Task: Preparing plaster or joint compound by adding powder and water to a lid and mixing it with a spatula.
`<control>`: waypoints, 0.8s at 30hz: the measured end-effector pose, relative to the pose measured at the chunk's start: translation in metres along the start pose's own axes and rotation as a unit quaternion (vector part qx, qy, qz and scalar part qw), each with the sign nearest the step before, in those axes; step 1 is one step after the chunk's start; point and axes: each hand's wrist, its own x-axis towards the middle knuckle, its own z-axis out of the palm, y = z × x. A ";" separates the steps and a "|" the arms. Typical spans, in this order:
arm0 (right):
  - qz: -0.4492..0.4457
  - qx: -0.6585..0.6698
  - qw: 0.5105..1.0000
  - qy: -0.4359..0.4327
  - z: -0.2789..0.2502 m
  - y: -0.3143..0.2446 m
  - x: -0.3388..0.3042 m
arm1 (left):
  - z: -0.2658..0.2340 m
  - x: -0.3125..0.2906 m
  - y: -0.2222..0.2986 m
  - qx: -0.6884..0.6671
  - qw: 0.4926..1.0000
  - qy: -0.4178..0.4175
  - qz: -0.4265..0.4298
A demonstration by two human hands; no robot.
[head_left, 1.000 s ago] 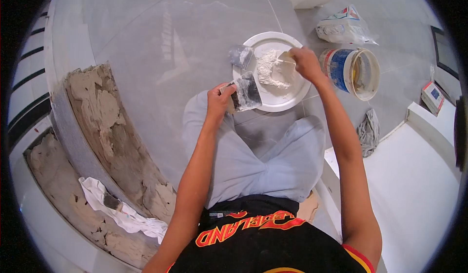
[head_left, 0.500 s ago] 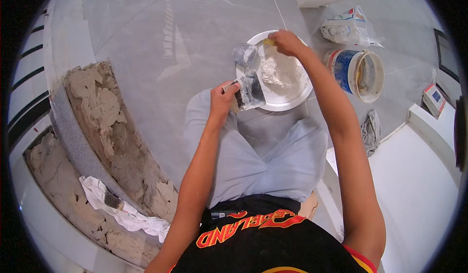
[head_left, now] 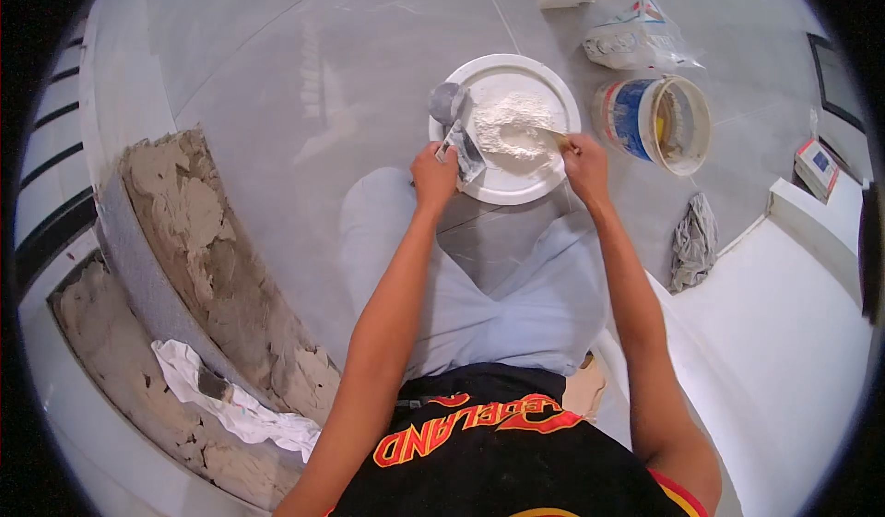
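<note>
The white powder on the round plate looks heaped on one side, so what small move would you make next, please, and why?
Probably draw the tool in the right hand through the white powder toward the plate's centre. The heap sits off-centre near the far rim, while the left hand holds a trowel at the plate's left edge.

One white basin (head_left: 498,185), one bucket (head_left: 656,122), one plastic bag (head_left: 636,39), two rags (head_left: 693,240), two hands (head_left: 433,174).
</note>
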 end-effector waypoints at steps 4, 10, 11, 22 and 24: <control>0.321 0.105 0.941 0.021 0.011 0.039 -0.050 | 0.011 -0.006 0.000 0.050 0.998 0.031 0.017; 0.498 0.250 0.829 0.045 0.042 0.063 -0.057 | 0.007 0.000 -0.001 0.036 0.999 0.005 -0.009; 0.493 0.236 0.837 0.023 0.041 0.064 -0.053 | 0.007 0.000 0.000 0.041 0.999 -0.005 -0.020; 0.353 0.054 0.934 -0.024 0.019 0.061 -0.021 | -0.001 -0.003 -0.004 0.035 0.998 -0.020 -0.040; 0.443 0.086 0.892 -0.019 0.018 0.075 -0.021 | 0.000 -0.003 -0.001 0.023 0.998 -0.026 -0.047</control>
